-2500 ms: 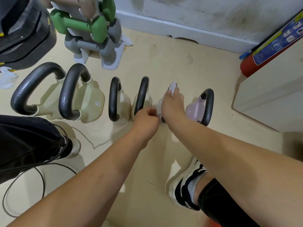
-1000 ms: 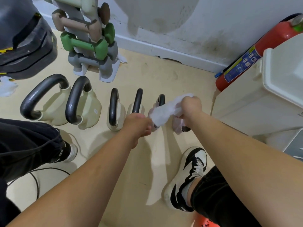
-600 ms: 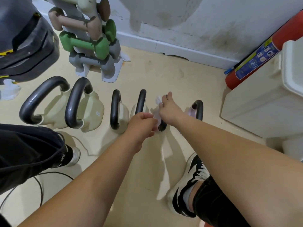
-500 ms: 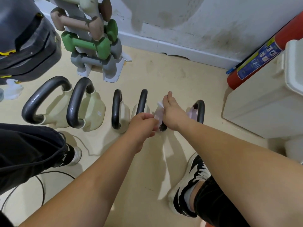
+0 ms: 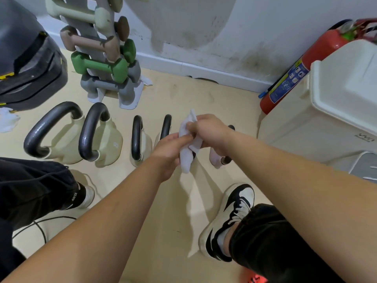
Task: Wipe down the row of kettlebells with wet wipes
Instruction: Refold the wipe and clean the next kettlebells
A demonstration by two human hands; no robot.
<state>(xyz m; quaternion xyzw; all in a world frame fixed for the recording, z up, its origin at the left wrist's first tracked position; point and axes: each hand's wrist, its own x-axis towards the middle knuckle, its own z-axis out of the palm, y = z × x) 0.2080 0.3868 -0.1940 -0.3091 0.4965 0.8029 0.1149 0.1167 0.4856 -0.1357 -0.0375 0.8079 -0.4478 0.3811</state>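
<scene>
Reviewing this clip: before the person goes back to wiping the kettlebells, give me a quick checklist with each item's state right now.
1. Wet wipe in hand: ok, both the left hand and the right hand grip it.
2. Wipe touching a kettlebell: not ok, it is lifted and bunched between the hands.
3. Pink kettlebell upright on the floor: ok, though mostly hidden by the right arm.
4. Cream kettlebells in a row to the left: ok.
5. Wipe still moist or clean: cannot tell.

white wet wipe (image 5: 186,148) crumpled, kettlebells (image 5: 98,137) upright in row
</scene>
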